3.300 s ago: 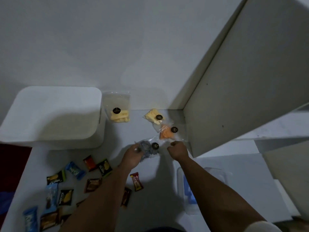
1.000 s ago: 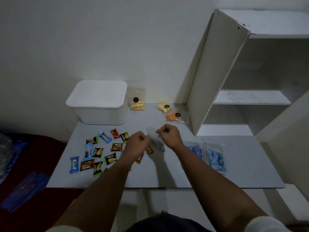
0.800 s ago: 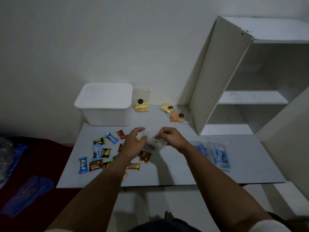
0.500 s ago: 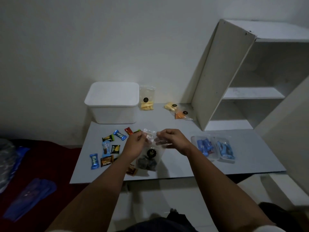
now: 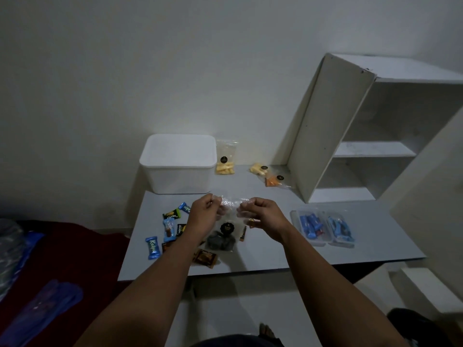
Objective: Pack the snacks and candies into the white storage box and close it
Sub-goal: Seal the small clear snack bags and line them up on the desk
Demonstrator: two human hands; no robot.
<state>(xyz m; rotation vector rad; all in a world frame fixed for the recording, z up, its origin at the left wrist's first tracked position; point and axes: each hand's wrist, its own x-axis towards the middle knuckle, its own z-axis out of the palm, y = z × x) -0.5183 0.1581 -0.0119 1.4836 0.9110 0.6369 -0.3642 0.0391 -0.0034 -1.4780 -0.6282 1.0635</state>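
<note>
Each grip was pinched shut on a top corner of a clear snack bag (image 5: 223,236), the left hand (image 5: 204,211) and right hand (image 5: 260,212) holding it above the table (image 5: 275,254), dark pieces sagging at its bottom; the white storage box (image 5: 179,166) stood lidded at the far left; wrapped candies (image 5: 172,229) lay scattered beneath the left forearm; yellow and orange snack bags (image 5: 260,169) sat beside a leaning shelf (image 5: 325,126); two clear trays (image 5: 323,229) lay right.

Bare table (image 5: 263,196) lies between lidded white box (image 5: 178,162), scattered candies (image 5: 172,230) and shelf panel (image 5: 323,126).
</note>
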